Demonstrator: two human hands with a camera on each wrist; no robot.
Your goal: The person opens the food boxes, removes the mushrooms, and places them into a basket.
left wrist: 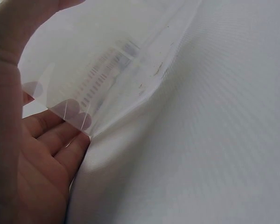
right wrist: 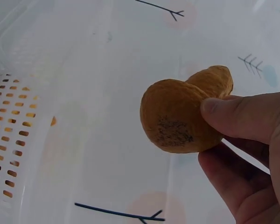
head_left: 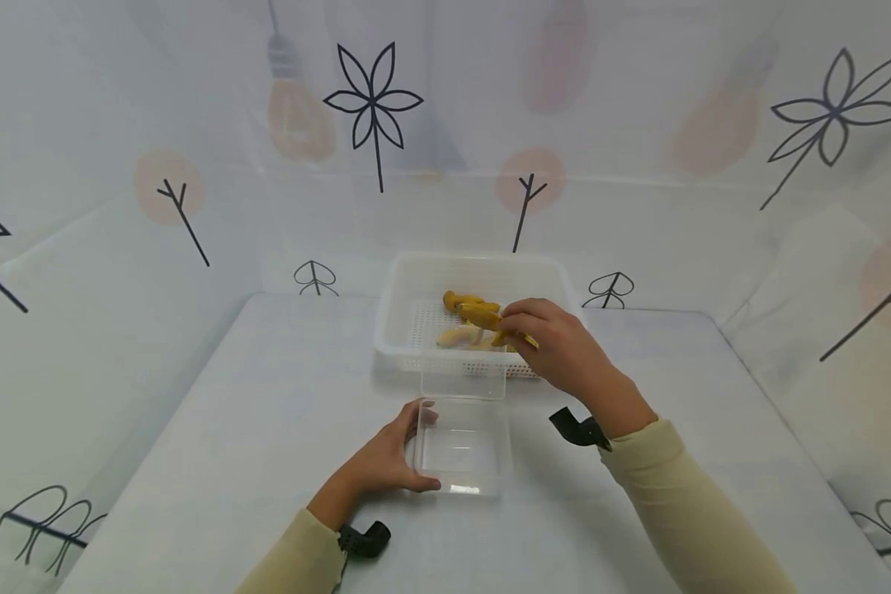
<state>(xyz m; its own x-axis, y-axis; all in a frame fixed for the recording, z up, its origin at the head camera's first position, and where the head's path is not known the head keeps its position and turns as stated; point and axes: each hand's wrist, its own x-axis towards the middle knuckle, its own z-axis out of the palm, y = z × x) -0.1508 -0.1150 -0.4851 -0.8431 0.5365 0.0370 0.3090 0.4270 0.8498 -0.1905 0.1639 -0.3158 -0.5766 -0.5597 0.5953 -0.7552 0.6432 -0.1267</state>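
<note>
My left hand (head_left: 386, 458) holds a clear plastic box (head_left: 464, 450) at its left side, thumb at the near corner and fingers at the far one. In the left wrist view, fingertips (left wrist: 71, 108) show through the clear wall of the box. The box's clear lid (head_left: 463, 381) stands open on its far side, overlapping the basket. Over the right part of a white basket (head_left: 401, 351), my right hand (head_left: 557, 342) pinches a yellow-brown, two-lobed, peanut-shaped piece (right wrist: 175, 116) between thumb and fingers. A dark speckled patch marks its rounded end.
Inside the basket lie several yellow pieces (head_left: 460, 301) and a paler one (head_left: 456, 336). Its slotted wall (right wrist: 9, 135) shows in the right wrist view. A white cloth covers the table (head_left: 267, 429), and a printed curtain (head_left: 453, 148) hangs behind and at both sides.
</note>
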